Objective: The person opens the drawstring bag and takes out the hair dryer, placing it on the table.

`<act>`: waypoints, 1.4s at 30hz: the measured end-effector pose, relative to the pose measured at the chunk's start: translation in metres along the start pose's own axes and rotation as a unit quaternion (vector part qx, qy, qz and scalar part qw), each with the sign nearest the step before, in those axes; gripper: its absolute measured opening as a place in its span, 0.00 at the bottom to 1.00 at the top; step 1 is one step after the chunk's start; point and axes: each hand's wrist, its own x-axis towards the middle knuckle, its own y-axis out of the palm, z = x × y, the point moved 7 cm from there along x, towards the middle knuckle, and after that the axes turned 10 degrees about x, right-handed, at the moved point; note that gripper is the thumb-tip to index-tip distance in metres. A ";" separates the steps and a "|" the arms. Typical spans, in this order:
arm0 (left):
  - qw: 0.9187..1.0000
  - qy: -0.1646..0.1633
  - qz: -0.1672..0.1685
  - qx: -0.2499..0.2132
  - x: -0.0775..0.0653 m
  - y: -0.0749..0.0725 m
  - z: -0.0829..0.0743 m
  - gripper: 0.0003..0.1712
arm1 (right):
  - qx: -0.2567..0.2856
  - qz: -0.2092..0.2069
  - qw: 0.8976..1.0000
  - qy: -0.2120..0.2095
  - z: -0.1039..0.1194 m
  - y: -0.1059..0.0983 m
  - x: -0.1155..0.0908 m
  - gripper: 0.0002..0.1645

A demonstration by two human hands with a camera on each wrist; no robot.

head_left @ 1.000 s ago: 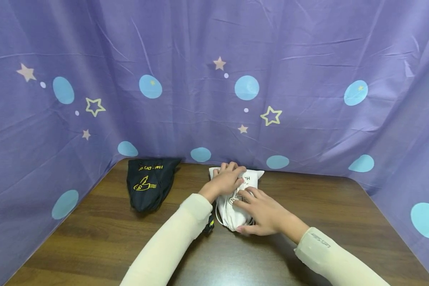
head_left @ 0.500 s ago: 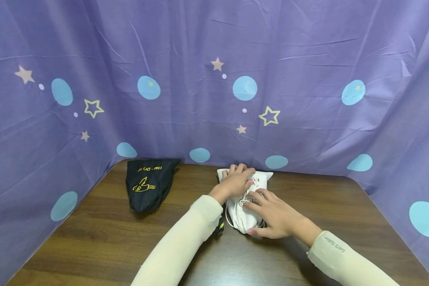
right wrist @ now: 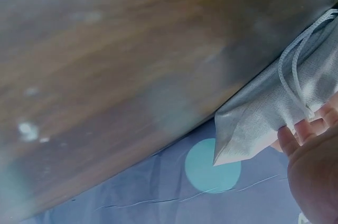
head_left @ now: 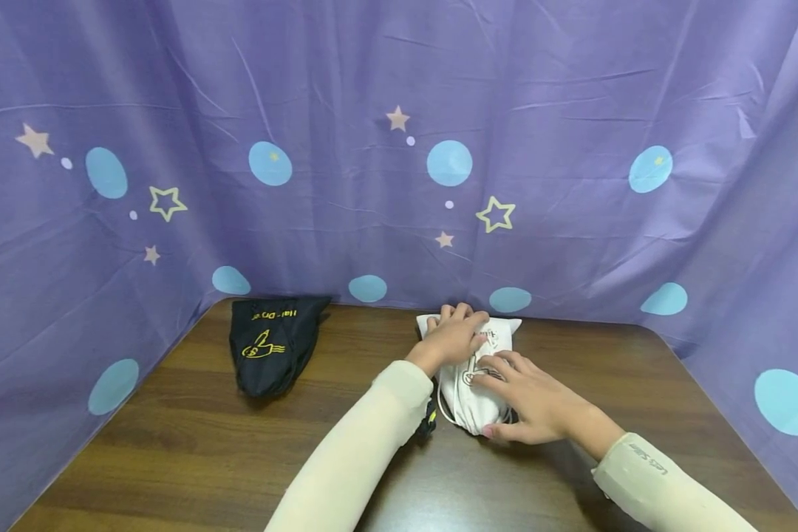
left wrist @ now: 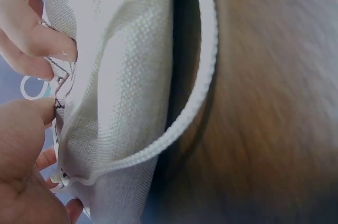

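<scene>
So we've got both bare hands on a white drawstring bag (head_left: 473,405), lying near the back edge of the brown table (head_left: 206,443), a bit right of the middle. Our left hand (head_left: 454,340) rests across the far part, fingers spread and loosely bent, not clamped round anything. Our right hand (head_left: 535,403) is just as relaxed: fingers on the dark print, thumb by the gathered near end. A white cord (left wrist: 203,76) loops out from the bag's left side. Well off to our left sits a black bag (head_left: 275,351) with yellow "Hair Dryer" lettering, upside down to us. We're facing a purple curtain (head_left: 366,96) with blue dots and stars.
</scene>
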 end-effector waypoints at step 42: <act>0.994 0.094 -0.004 0.058 -0.036 -0.016 -0.014 0.34 | -0.007 -0.003 1.000 0.028 -0.008 -0.011 -0.030 0.54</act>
